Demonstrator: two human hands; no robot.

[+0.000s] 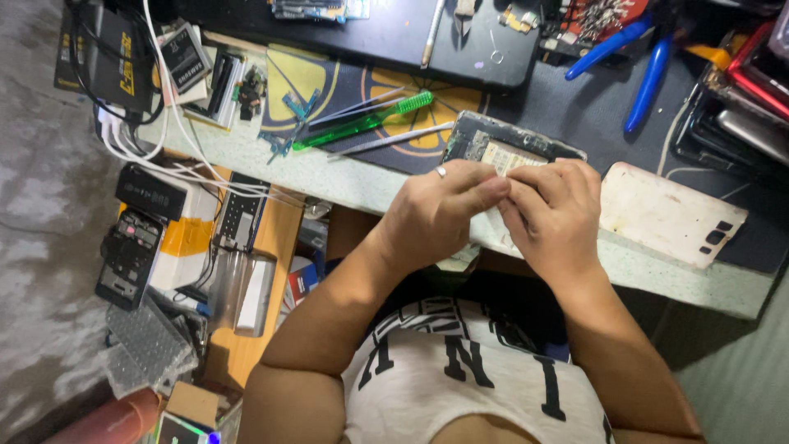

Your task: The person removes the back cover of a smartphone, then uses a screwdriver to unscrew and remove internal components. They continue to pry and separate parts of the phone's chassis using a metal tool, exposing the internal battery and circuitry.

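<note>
Pinching at the opened phone [501,148] lying at the workbench [657,271] edge, you are pressing your left hand [436,210] and right hand [555,210] together over it, fingertips closed on its lower part; the white back cover [670,214] is lying just right.

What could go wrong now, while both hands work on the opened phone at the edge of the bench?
1. The opened phone with its exposed back lies near the pale bench edge; a push from the left hand or right hand might slide it off.
2. The white back cover reaches close to that edge and may be knocked down.
3. The green-handled screwdriver and thin metal tools lie loose nearby and could roll.
</note>
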